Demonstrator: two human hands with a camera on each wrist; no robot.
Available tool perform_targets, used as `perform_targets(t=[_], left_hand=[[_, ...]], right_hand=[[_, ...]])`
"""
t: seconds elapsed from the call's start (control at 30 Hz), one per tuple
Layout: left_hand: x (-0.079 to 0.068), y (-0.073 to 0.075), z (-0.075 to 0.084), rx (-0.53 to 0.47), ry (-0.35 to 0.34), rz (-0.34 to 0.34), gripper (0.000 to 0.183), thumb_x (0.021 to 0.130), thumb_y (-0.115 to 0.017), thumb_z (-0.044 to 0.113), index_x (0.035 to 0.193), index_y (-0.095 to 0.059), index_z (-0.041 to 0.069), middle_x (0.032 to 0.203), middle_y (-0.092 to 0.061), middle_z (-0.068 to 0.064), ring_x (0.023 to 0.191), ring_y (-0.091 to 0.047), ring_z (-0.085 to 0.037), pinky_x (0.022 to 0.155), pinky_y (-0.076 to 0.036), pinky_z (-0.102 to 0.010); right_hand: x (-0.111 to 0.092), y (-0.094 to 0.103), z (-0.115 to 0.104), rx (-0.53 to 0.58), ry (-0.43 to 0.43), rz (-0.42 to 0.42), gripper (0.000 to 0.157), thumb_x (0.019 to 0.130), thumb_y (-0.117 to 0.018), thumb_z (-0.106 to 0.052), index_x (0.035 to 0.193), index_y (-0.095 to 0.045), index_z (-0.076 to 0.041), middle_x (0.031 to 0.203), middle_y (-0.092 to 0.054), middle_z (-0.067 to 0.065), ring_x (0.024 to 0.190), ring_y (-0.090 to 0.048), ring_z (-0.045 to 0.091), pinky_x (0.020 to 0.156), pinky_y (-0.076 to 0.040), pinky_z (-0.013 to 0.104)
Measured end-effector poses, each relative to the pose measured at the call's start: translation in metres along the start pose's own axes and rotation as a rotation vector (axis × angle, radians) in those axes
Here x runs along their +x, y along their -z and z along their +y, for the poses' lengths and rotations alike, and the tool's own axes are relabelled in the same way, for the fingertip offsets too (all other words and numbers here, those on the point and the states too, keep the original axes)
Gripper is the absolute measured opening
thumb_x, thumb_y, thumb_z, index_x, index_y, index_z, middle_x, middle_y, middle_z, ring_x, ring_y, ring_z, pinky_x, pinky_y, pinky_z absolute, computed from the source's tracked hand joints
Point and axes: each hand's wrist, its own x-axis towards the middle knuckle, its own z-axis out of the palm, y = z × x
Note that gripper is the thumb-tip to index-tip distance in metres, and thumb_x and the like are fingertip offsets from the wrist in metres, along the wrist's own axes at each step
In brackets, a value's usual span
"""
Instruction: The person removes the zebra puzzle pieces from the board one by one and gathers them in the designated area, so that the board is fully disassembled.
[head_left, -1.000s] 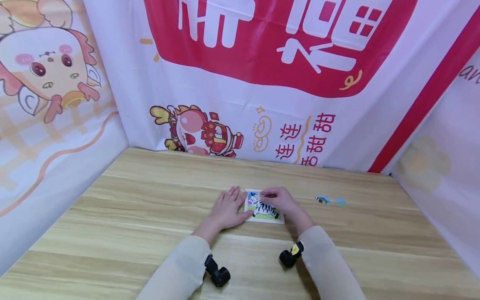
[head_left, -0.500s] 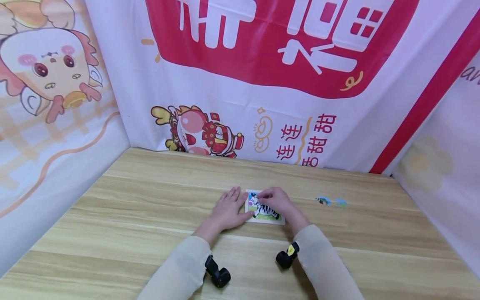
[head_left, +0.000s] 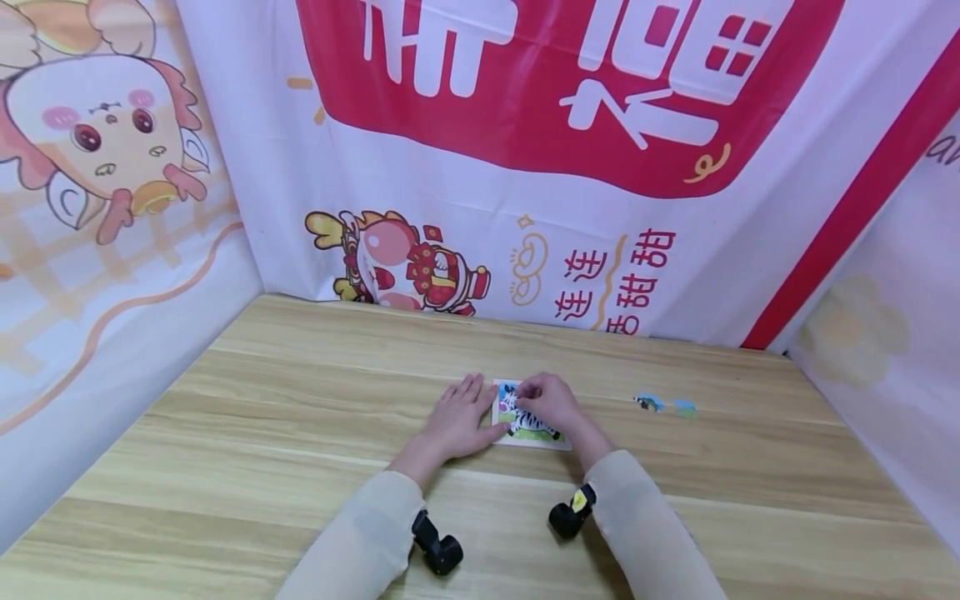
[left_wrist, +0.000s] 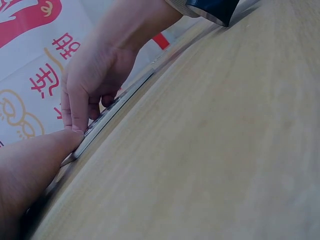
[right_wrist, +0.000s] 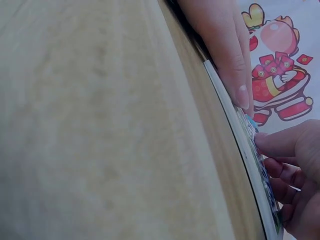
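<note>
A small white-framed zebra jigsaw puzzle [head_left: 531, 435] lies flat on the wooden table. My left hand [head_left: 456, 423] rests palm down at its left side, fingers spread, with the thumb on the lower left edge of the frame. Over the upper right part of the puzzle, my right hand [head_left: 553, 402] bends its fingers and pinches a puzzle piece close against the zebra's head and neck; the hand hides much of that piece. In the right wrist view, a bluish edge [right_wrist: 252, 121] shows at the puzzle beside the right thumb [right_wrist: 277, 142].
Two loose puzzle pieces lie on the table to the right: a dark and blue one [head_left: 649, 402] and a blue-green one [head_left: 686, 408]. A printed cloth [head_left: 450, 183] hangs behind the table [head_left: 300, 400]. Black wrist cameras sit on both sleeves [head_left: 438, 554].
My right hand has shifted slightly left and its fingers have drawn in more over the zebra's head. The left hand keeps its place on the frame.
</note>
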Motion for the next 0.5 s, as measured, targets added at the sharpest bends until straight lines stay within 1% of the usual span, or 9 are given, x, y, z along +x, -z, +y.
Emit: perform_targets(t=[0.23, 0.37, 0.5], left_hand=[[0.0004, -0.0008, 0.0003, 0.003, 0.007, 0.005, 0.068, 0.083, -0.036, 0.057, 0.134, -0.032, 0.012, 0.138, -0.020, -0.017, 0.127, -0.011, -0.029, 0.100, -0.010, -0.042], [0.0004, -0.0010, 0.0003, 0.003, 0.010, 0.006, 0.068, 0.083, -0.035, 0.057, 0.135, -0.031, 0.012, 0.139, -0.019, -0.017, 0.127, -0.011, -0.029, 0.100, -0.009, -0.042], [0.0009, -0.0015, 0.0001, 0.005, 0.009, 0.005, 0.068, 0.083, -0.034, 0.057, 0.135, -0.030, 0.013, 0.139, -0.019, -0.017, 0.127, -0.011, -0.028, 0.100, -0.009, -0.042]], right_hand=[[0.0008, -0.0043, 0.0043, 0.018, 0.027, 0.048, 0.004, 0.076, -0.065, -0.009, 0.079, -0.064, -0.010, 0.079, -0.055, 0.001, 0.075, -0.049, 0.016, 0.071, -0.042, 0.032], [0.0014, -0.0058, 0.0049, 0.034, 0.013, 0.072, 0.003, 0.076, -0.066, -0.011, 0.077, -0.063, -0.012, 0.080, -0.055, 0.001, 0.076, -0.050, 0.017, 0.072, -0.041, 0.033], [0.0024, -0.0069, 0.0043, 0.051, -0.003, 0.076, 0.004, 0.076, -0.066, -0.012, 0.076, -0.062, -0.012, 0.078, -0.056, 0.000, 0.074, -0.050, 0.016, 0.070, -0.041, 0.032]])
